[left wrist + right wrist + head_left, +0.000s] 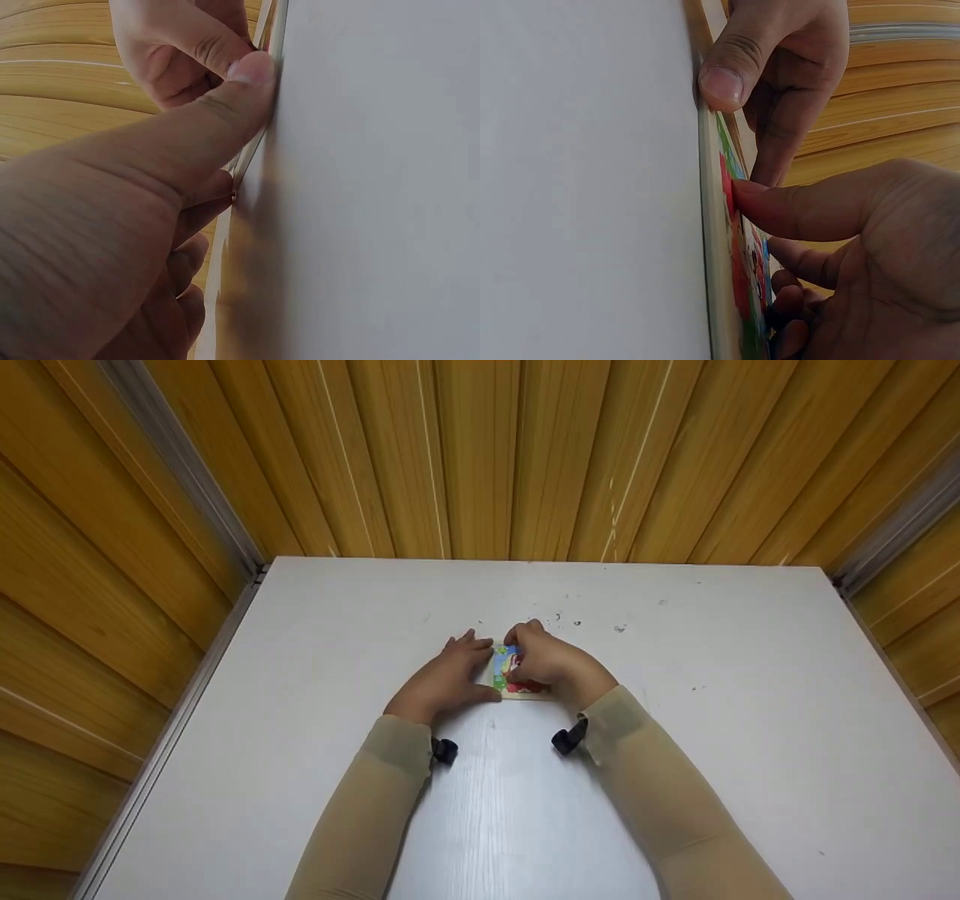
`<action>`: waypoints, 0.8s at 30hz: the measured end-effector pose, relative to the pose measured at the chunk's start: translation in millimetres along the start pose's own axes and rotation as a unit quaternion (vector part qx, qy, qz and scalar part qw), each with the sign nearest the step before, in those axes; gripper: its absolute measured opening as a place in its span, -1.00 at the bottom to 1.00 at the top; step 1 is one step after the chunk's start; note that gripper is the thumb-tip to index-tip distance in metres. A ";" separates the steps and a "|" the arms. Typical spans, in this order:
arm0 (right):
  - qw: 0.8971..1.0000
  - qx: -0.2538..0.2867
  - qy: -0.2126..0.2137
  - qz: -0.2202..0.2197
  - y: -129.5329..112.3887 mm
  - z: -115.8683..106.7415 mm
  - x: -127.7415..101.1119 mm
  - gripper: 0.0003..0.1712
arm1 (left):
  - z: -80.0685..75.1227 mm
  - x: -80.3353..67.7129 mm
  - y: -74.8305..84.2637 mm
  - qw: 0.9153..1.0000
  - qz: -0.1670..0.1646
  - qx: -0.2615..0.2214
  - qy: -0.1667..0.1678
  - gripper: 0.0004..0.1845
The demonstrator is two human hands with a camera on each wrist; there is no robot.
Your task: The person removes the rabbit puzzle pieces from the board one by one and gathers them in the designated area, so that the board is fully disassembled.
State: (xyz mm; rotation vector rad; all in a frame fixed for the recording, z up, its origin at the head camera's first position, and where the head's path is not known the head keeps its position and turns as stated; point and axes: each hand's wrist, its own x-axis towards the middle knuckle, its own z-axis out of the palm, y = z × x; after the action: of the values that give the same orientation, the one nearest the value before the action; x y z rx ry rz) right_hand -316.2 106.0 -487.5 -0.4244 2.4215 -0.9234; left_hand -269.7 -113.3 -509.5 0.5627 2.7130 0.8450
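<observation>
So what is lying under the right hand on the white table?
A small colourful picture puzzle board lies flat on the white table. The right hand covers most of it; the left hand touches its left edge. The covered picture cannot be seen.

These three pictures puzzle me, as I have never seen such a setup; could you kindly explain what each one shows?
No machine here: a person works with two bare hands, wearing three cameras. The head view looks down on a white table set against wood-panelled walls. A small colourful picture board lies flat on it. The left hand steadies the board's left edge; the right hand rests on top of it. The two sideways pictures come from cameras on the wrists. In the left wrist view, the left thumb presses the board's edge. In the right wrist view, the right thumb presses on the printed face, and the board appears edge-on. Neither hand lifts it.
</observation>
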 end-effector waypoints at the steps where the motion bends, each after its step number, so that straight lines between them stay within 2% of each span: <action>1: 1.000 0.008 0.001 -0.002 0.4 -0.1 -0.1 -0.33 | -0.2 -0.2 -0.1 1.000 0.002 0.001 0.001 -0.05; 12: 0.999 -0.004 0.042 -0.023 2.2 4.8 -0.6 -0.39 | -1.4 -2.0 -1.6 1.000 -0.001 0.002 -0.003 -0.05; 24: 0.997 -0.007 0.069 -0.046 6.1 6.1 4.2 -0.45 | -0.5 -1.4 -2.5 1.000 0.001 0.006 -0.004 -0.04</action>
State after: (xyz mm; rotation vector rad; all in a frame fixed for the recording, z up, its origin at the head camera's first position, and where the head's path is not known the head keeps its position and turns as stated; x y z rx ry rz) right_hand -316.9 105.2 -497.0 -0.4960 2.5519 -1.0059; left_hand -269.3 -116.0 -510.5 0.5708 2.7123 0.8262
